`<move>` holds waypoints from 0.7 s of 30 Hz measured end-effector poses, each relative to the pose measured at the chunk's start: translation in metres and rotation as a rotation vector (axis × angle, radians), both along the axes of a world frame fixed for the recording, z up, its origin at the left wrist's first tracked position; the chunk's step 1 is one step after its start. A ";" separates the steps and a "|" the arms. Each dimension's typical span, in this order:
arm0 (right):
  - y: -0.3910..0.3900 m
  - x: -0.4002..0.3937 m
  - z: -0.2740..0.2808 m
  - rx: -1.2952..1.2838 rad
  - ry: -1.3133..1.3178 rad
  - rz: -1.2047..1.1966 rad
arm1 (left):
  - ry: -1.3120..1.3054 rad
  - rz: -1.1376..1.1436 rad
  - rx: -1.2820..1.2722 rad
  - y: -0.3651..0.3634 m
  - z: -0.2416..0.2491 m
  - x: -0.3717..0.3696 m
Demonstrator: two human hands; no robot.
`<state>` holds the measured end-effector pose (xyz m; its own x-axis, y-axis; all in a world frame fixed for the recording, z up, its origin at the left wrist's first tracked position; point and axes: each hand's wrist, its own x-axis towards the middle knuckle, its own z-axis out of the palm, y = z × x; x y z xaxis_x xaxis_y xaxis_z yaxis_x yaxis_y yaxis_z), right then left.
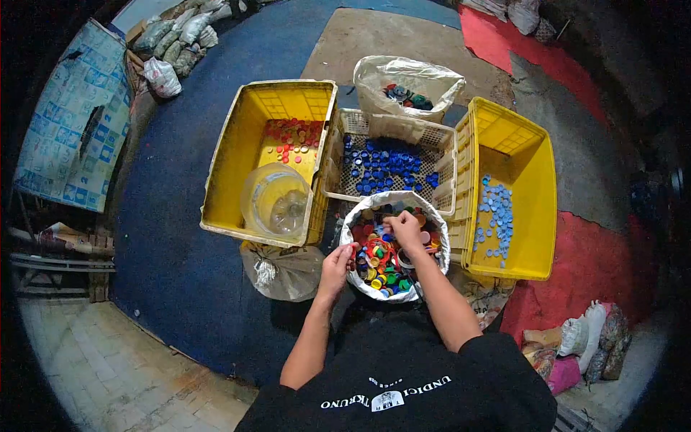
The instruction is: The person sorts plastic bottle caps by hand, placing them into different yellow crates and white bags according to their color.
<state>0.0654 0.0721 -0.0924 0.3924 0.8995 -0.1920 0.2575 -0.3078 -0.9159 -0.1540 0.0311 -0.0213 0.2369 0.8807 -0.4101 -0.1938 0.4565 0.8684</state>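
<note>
A white sack (348,279) of mixed coloured bottle caps (381,259) stands in front of me. Over its left rim, my left hand (337,265) is closed, with something red at its fingertips. My right hand (404,229) reaches in at the top of the sack, fingers bent down among the caps; whatever they hold is hidden. Beyond the sack is a white crate (450,194) with dark blue caps (389,162). Red caps (295,137) lie in the left yellow crate (216,176), light blue caps (497,209) in the right yellow crate (529,216).
A clear plastic tub (253,191) sits inside the left yellow crate. Behind the white crate stands a pale sack (374,79) with dark green caps. A tied sack (284,277) rests below the left crate. Filled bags (576,345) lie at the lower right and others (173,43) at the upper left.
</note>
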 end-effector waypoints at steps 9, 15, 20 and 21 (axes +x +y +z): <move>0.019 -0.033 0.029 -0.255 -0.631 0.708 | -0.032 0.013 -0.025 0.006 0.010 -0.001; 0.009 -0.032 -0.001 -0.067 -0.502 0.477 | -0.123 0.068 -0.148 -0.002 0.019 -0.010; -0.020 -0.039 0.050 -0.231 0.697 -0.040 | -0.336 0.206 -0.419 0.000 0.036 -0.013; -0.028 -0.044 0.063 -0.246 0.950 -0.097 | -0.401 0.219 -0.479 0.001 0.027 -0.015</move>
